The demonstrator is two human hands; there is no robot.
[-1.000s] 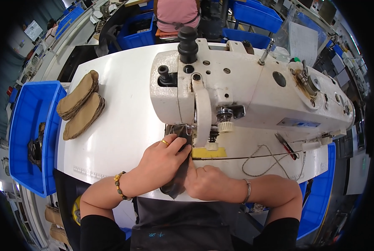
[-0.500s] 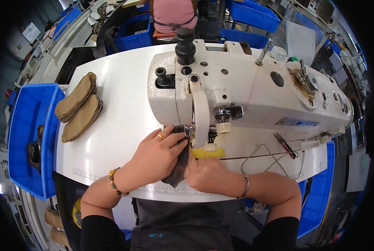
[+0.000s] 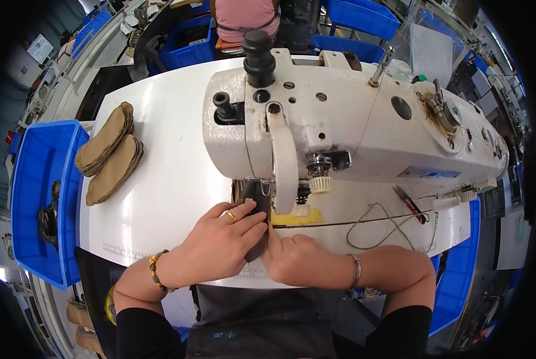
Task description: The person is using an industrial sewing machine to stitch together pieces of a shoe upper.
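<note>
item: one dark piece of material (image 3: pixel 257 242), lying flat on the white table (image 3: pixel 166 179) at the foot of the cream-white sewing machine (image 3: pixel 346 128), its far end tucked under the needle area and most of it covered by the hands. left hand (image 3: pixel 220 245) lay palm down on the piece, fingers extended and pressed flat on its top toward the needle, a gold ring on one finger and a beaded bracelet (image 3: pixel 155 270) at the wrist. right hand (image 3: pixel 295 260) rested just beside it, touching the piece's right edge, fingers curled; whether it pinched the edge or only pressed against it could not be told. step judged in hand: guiding the piece under the machine's foot for stitching, both hands steering. the next move, by judgement, called for an even feed along the seam line, with the fingertips kept clear of the needle (they sat close to it). accessory items: two stacks of tan sole-shaped pieces (image 3: pixel 109 152) at the table's left end, well apart from the hands; a blue bin (image 3: pixel 37 197) left of the table; a yellow strip (image 3: pixel 298 216) on the machine bed just right of the needle; a loose thread (image 3: pixel 376 224) looping over the table at right; a silver bangle (image 3: pixel 356 270) on the right wrist.
</note>
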